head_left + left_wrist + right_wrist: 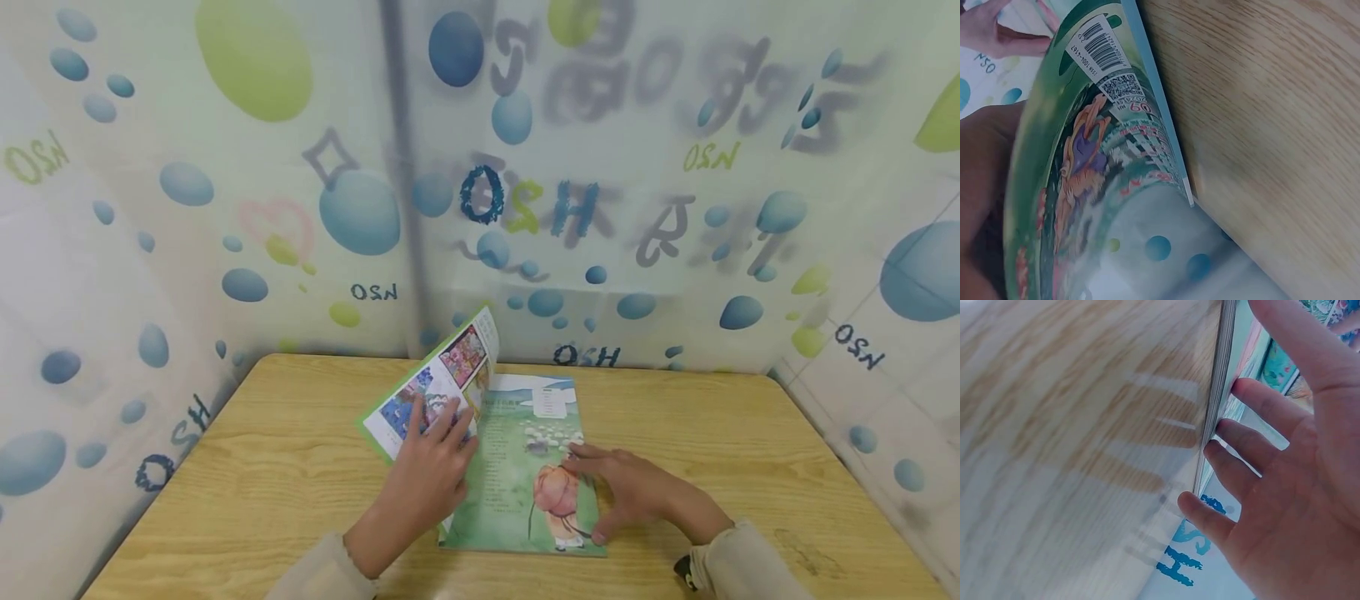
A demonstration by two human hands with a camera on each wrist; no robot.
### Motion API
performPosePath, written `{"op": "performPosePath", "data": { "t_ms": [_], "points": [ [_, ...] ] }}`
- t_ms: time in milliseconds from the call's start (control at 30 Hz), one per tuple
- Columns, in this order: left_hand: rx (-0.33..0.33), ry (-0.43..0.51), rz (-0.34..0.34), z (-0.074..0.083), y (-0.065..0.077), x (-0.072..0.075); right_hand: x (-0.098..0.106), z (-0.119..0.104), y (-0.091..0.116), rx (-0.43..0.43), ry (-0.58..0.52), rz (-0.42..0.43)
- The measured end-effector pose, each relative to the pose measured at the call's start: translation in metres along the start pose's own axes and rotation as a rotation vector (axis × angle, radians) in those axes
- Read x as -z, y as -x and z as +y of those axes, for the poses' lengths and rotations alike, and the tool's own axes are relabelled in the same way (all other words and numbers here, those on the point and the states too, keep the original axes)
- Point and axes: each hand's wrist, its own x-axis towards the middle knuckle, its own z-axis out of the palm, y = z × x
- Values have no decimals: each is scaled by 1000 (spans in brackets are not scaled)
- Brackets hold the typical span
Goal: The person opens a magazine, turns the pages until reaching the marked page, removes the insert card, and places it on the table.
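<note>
An illustrated magazine [498, 525] lies on the wooden table, its green page showing a figure in pink and a flock of white animals. On the left, a raised leaf [461, 358] with colourful pictures slants up from the spine. My left hand [423, 475] rests on that leaf with fingers spread and fairly straight. Its other side shows glossy in the left wrist view, with a barcode [1102, 50]. My right hand [637, 487] touches the magazine's right edge, fingers spread; in the right wrist view its fingertips [1213, 450] meet the page edges.
The wooden table [712, 408] extends around the magazine on both sides. Behind and beside it hangs a pale curtain [300, 208] printed with blue and green drops and H2O lettering. A dark object [684, 573] shows at the right sleeve's cuff.
</note>
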Motion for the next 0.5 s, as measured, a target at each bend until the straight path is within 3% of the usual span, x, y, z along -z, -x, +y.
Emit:
{"op": "performPosePath", "data": {
  "t_ms": [300,500],
  "points": [
    [-4,8,-63,1,7,-3,-1,-1,2,-11,-8,11],
    [43,141,-131,0,11,-6,0,-1,1,1,-2,13]
  ]
}}
